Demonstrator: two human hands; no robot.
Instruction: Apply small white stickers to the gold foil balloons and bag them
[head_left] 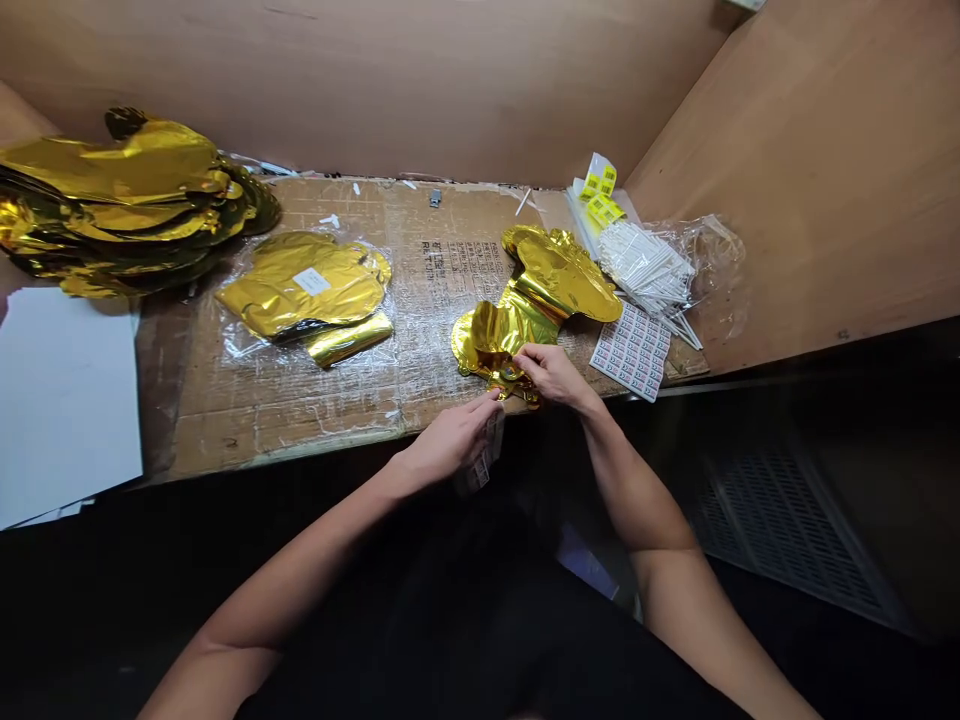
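My right hand (553, 374) is closed in a pinch on the near end of a shiny gold foil balloon (534, 312), which lies folded and crumpled at the board's front edge. Beside it, my left hand (450, 440) has its fingertips at the foil's lower edge. A small printed sheet of labels (482, 462) hangs under the left fingers, partly hidden by them. Just right of the foil lies another sheet of small printed labels (634, 350). A clear bag of white plastic sticks (646, 265) spills open behind that sheet.
A tall stack of gold foil pieces (142, 205) fills the back left. Bagged flat gold foil (304, 285) lies on the cardboard (285, 410). White paper sheets (67, 400) overhang the left edge. Yellow labels (602, 195) lie at the back right. Brown walls (450, 85) enclose the surface.
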